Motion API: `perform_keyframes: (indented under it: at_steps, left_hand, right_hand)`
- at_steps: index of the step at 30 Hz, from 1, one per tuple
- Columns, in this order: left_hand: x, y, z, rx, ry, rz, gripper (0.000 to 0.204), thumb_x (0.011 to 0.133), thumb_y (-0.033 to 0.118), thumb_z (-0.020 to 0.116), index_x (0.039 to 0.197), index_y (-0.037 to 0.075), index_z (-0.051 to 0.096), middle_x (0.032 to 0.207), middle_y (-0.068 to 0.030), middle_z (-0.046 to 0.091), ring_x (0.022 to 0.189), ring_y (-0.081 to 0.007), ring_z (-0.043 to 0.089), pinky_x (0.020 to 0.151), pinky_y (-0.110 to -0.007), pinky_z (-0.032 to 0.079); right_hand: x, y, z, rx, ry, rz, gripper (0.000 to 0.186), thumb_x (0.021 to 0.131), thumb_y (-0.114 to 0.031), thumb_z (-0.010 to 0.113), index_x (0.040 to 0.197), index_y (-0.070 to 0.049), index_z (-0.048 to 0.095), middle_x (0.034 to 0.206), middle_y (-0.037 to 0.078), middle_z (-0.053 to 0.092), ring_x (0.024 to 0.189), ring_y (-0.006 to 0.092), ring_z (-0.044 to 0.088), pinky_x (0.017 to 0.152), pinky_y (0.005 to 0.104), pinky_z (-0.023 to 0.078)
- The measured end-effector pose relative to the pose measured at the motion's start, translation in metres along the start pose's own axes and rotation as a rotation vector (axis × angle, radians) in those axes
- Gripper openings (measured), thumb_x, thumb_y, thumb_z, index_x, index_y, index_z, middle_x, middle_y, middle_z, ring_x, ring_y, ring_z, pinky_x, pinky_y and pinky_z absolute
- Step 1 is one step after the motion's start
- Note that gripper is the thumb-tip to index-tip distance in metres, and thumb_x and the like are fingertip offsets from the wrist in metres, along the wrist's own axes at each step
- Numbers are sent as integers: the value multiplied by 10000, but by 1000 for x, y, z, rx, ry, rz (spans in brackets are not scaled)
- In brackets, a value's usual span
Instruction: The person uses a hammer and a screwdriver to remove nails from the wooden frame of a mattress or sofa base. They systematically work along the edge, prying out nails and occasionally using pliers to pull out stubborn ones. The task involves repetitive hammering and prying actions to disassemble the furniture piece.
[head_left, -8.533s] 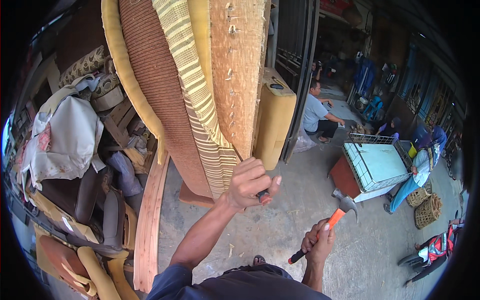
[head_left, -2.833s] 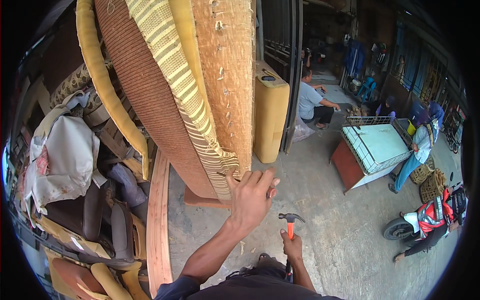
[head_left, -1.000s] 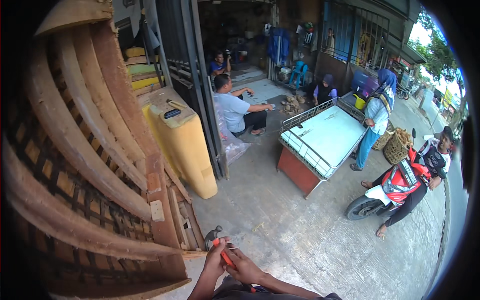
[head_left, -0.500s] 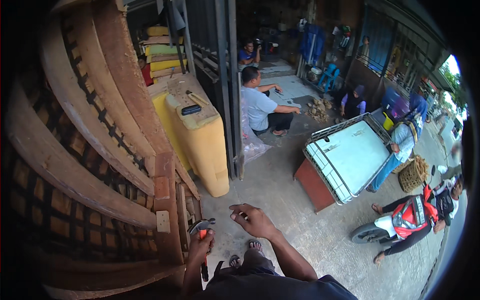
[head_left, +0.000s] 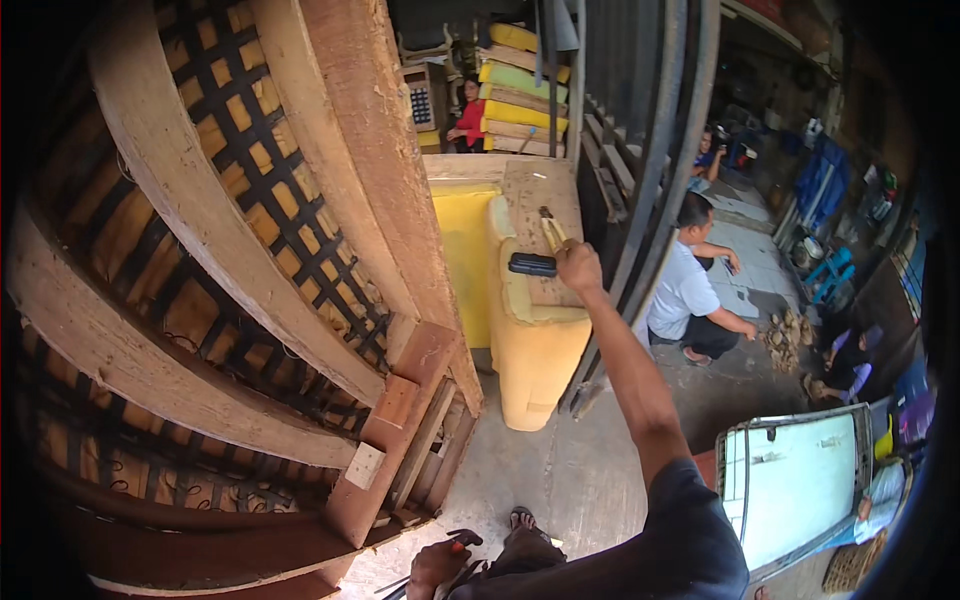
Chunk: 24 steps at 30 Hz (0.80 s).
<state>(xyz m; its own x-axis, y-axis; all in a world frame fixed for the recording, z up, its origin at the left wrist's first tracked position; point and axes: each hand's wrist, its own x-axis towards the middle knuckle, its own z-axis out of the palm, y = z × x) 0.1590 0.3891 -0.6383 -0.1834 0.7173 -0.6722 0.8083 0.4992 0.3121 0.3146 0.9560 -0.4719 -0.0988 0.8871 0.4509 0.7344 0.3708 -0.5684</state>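
Low in the picture, my left hand (head_left: pixel 434 566) is closed round a claw hammer (head_left: pixel 467 539) with some red-orange on it. The hammer's head sticks out to the right of my fist, and most of its handle is hidden. My right arm stretches forward to the foam-covered furniture piece (head_left: pixel 525 375). On its wooden top, my right hand (head_left: pixel 579 268) is closed at the handle ends of yellow-handled pliers (head_left: pixel 551 230); the fingertips are partly hidden. Just left of this hand lies a small black oblong object (head_left: pixel 532 264).
A large wooden furniture frame (head_left: pixel 245 290) with black webbing fills the left side. Dark metal gate bars (head_left: pixel 630 190) rise beside the foam piece. Yellow and green padded pieces (head_left: pixel 520 90) are stacked behind. A person (head_left: pixel 688 285) sits at right, beyond a glass-topped cart (head_left: pixel 795 490).
My right hand has moved from above the floor to the pliers on the foam piece. The view has swung left, and my left hand with the hammer sits lower in the picture.
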Motion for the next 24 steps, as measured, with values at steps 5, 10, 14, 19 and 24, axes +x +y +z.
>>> perform_keyframes:
  at_steps: [5, 10, 14, 19, 24]
  left_hand:
    - [0, 19, -4, -53, 7, -136, 438, 954, 484, 612, 1161, 112, 717, 1092, -170, 745, 1006, -298, 723, 887, -412, 554]
    - [29, 62, -44, -5, 123, -114, 425, 958, 465, 614, 1161, 106, 714, 1087, -159, 746, 999, -289, 721, 886, -405, 553]
    - [42, 75, -56, 14, 146, -65, 414, 960, 451, 616, 1161, 102, 712, 1083, -150, 746, 994, -281, 720, 885, -399, 552]
    - [41, 74, -64, 45, 140, 48, 400, 964, 433, 619, 1161, 96, 710, 1078, -140, 747, 988, -271, 719, 884, -391, 550]
    - [14, 44, -51, 10, 137, 159, 387, 967, 414, 621, 1162, 91, 707, 1073, -129, 748, 981, -261, 718, 882, -384, 549]
  right_hand:
    - [89, 30, 53, -220, -345, 409, 644, 953, -421, 567, 1496, -87, 477, 1616, 246, 284, 1464, 418, 338, 1066, 493, 467]
    - [104, 39, 82, -466, -410, 42, 348, 970, -193, 530, 1241, -73, 713, 1275, 128, 697, 1175, 352, 666, 905, 563, 548]
    - [87, 9, 61, -312, -340, 163, 350, 907, -258, 566, 1084, -14, 743, 1225, 257, 666, 1114, 371, 682, 890, 456, 575]
    - [14, 4, -6, -82, -198, 150, 461, 941, -315, 571, 1260, 9, 644, 1117, 274, 705, 1054, 361, 704, 954, 452, 546]
    - [-189, -21, -59, 791, -300, 398, 528, 933, -303, 556, 1373, -11, 521, 819, 144, 653, 642, 228, 677, 599, 378, 557]
